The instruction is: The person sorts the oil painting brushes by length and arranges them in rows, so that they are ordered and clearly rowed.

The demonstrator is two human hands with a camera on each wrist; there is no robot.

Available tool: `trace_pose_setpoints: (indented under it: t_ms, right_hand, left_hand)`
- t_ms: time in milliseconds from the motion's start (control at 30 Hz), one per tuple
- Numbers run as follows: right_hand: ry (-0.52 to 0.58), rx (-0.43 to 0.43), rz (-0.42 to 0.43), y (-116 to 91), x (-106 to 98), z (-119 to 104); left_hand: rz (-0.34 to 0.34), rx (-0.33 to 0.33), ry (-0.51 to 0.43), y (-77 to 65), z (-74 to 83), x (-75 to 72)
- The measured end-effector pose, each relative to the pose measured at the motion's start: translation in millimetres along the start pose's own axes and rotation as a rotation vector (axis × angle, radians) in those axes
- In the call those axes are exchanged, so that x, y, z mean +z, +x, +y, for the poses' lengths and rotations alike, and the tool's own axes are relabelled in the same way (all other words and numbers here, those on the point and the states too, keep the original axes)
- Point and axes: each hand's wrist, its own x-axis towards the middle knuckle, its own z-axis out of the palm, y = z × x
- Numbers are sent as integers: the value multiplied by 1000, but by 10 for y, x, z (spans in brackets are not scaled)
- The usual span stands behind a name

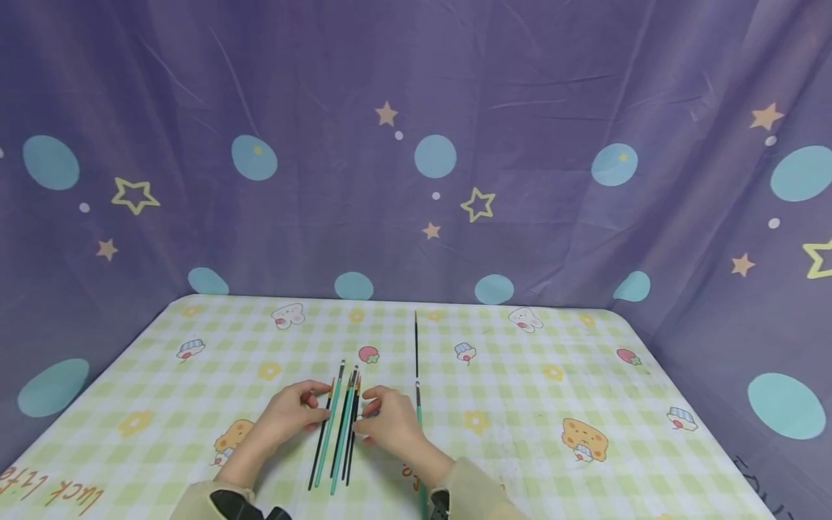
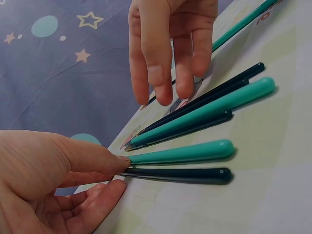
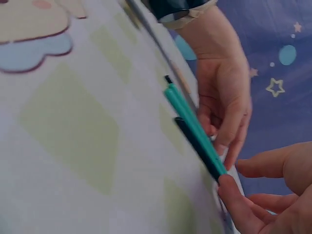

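Note:
Several slim paintbrushes with teal and black handles lie side by side on the table, bristle ends pointing away from me. My left hand (image 1: 289,413) is at the left of this bunch. Its thumb tip touches or nearly touches a teal paintbrush (image 2: 190,152), beside a black paintbrush (image 2: 195,176). On the bunch's right side is my right hand (image 1: 391,420), fingers bent slightly and spread, by another teal paintbrush (image 1: 343,442) and some black paintbrushes (image 2: 209,100). In the right wrist view, the right fingertips come close to the handles; exact contact there cannot be told.
Right of the bunch, a black paintbrush (image 1: 417,348) and a separate teal paintbrush (image 1: 419,413) lie end to end, the latter passing under my right forearm. A checked cloth with cartoon prints covers the table (image 1: 520,397). Behind it hangs a purple curtain (image 1: 546,238).

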Motion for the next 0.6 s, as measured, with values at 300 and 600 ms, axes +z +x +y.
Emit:
trace_pose_setpoints:
  t_ms: [300,600]
  right_hand:
    - [-91,12,27,40,81,11]
    - [-125,14,33,58,129,0]
  left_hand:
    - [0,15,-28,7,10,7]
    - [-3,10,-46,10,10,4]
